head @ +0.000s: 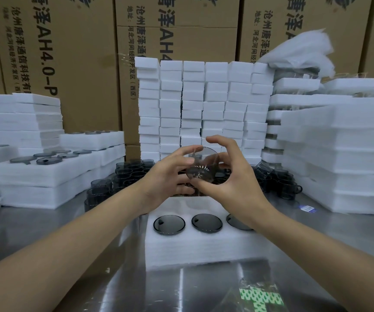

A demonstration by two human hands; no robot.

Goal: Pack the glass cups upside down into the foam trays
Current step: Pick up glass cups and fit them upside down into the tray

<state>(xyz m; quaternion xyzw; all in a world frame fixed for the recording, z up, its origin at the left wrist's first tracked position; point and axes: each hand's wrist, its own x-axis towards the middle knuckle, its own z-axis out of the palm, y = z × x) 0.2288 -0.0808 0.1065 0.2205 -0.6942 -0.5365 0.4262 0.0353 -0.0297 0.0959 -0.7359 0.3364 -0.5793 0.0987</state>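
We hold the smoked glass cup (200,167) above the foam tray (204,248), left hand (168,174) curled round its side, right hand (233,183) pinching it by thumb and fingers. It looks light, slick and brittle; best gripped around the wall.

Bright, even lighting from overhead. Soft glare streaks on near steel table (204,287). Faint shadows only. Wide-angle bowing at left and right edges. Mild softness throughout.

Smoky grey glass cup (200,164), white foam tray (195,246)
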